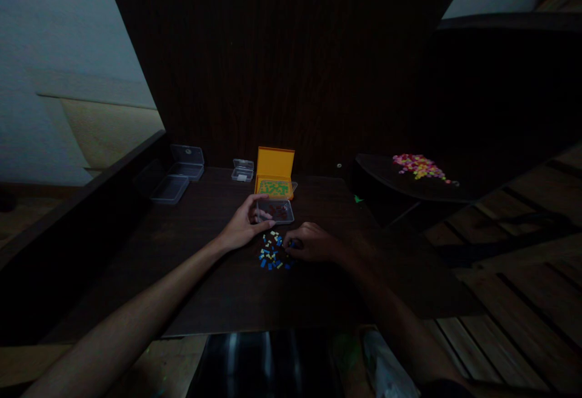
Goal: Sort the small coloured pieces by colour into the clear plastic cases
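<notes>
My left hand (243, 226) grips the left side of a small clear plastic box (285, 221), thumb along its front edge and fingers at the back. Some dark reddish pieces (278, 210) lie inside the box. Just in front of it, a loose pile of small blue, pale yellow and white pieces (271, 254) is spread on the dark table. My right hand (311, 242) is at the right edge of this pile, fingers bent and pressed together. Whatever is between those fingertips is hidden.
Behind the box stands an open yellow case (275, 163) with green pieces inside. Clear open boxes (170, 190) and a smaller clear box (242, 171) are at the back left. Colourful pieces (419, 166) are heaped on a side shelf (386, 170). A raised board (91, 204) edges the left.
</notes>
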The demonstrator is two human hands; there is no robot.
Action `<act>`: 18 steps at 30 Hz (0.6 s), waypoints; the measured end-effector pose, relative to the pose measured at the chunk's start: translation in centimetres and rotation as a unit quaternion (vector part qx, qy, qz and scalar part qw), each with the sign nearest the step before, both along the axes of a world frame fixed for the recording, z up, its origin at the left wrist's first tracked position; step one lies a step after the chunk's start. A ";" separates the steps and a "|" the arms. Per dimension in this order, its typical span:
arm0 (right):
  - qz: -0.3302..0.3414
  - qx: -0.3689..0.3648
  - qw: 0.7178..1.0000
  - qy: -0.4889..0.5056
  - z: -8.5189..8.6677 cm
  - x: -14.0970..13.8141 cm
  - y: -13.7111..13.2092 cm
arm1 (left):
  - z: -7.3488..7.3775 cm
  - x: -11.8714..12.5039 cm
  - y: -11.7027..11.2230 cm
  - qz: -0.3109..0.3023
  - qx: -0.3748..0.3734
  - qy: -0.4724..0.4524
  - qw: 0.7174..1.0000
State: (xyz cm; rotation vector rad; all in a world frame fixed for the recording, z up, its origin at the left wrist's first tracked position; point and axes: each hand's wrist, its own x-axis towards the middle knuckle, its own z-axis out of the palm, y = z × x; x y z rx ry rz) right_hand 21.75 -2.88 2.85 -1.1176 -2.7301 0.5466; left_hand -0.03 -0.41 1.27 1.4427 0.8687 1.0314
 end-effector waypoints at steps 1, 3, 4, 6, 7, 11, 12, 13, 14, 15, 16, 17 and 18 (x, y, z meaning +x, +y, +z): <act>0.003 -0.004 1.000 0.004 0.0 0.0 0.0 | 0.0 0.0 0.0 0.000 -0.002 0.002 1.000; 0.012 -0.017 0.999 0.026 0.2 0.0 0.0 | 0.1 0.0 -0.1 0.000 -0.003 0.004 1.000; 0.016 -0.029 0.998 0.044 0.3 0.0 0.0 | 0.1 0.0 -0.1 0.001 -0.002 0.004 1.000; 0.016 -0.052 0.994 0.096 0.7 0.2 0.0 | 0.1 0.1 -0.2 0.000 0.002 -0.001 1.000; 0.007 -0.063 0.990 0.123 0.9 0.3 0.1 | 0.1 0.1 -0.2 -0.001 0.002 -0.002 1.000; -0.090 -0.061 0.973 0.204 1.3 0.5 0.3 | 0.1 0.3 -0.5 -0.012 0.000 -0.003 1.000; -0.112 -0.048 0.969 0.215 1.4 0.5 0.5 | 0.1 0.4 -0.6 -0.018 -0.002 -0.004 1.000; -0.128 -0.033 0.966 0.223 1.4 0.5 0.7 | 0.2 0.5 -0.7 -0.025 -0.004 -0.005 1.000; -0.137 -0.019 0.964 0.226 1.4 0.5 0.9 | 0.2 0.6 -0.8 -0.032 -0.006 -0.007 0.999; -0.141 -0.007 0.964 0.226 1.3 0.4 1.1 | 0.3 0.7 -0.9 -0.038 -0.008 -0.009 0.999; -0.141 0.002 0.964 0.223 1.3 0.3 1.4 | 0.3 0.7 -1.0 -0.044 -0.010 -0.011 0.999; -0.138 0.007 0.967 0.216 1.3 0.1 1.6 | 0.3 0.8 -1.1 -0.049 -0.012 -0.013 0.999; -0.132 0.012 0.970 0.206 1.3 0.0 1.8 | 0.3 0.8 -1.2 -0.055 -0.013 -0.015 0.998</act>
